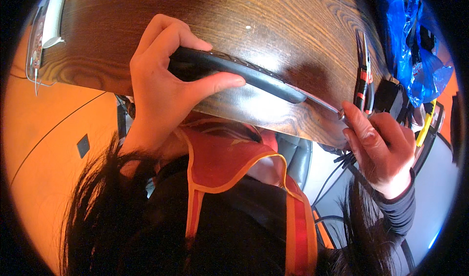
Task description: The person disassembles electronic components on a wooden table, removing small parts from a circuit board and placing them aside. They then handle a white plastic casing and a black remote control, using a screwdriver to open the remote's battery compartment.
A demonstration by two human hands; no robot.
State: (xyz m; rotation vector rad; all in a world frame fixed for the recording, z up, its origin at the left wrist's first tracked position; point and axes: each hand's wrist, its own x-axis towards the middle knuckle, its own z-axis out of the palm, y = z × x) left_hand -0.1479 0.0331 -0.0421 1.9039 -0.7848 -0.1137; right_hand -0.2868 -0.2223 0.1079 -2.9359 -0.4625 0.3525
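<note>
My left hand (161, 75) grips a long, slim black object (254, 82) tilted above the wooden table, thumb on its near side and fingers on the far edge. Its exact kind cannot be told. In my right hand (378, 146), thumb and fingers pinch the end of a thin metal tool (320, 101) like a slender rod. The tool's far end meets or overlaps the right end of the black object; whether it is inserted is unclear. Beyond my right hand lie long-nose pliers (364, 88) with red-and-black handles, jaws pointing away.
The dark wooden table (303, 12) ends close to my body. A blue plastic bag (420, 71) and a black box-shaped thing (387, 96) stand at the right. A white roll (54, 17) and a thin cable (46, 84) lie far left. My red apron (227, 166) hangs below the edge.
</note>
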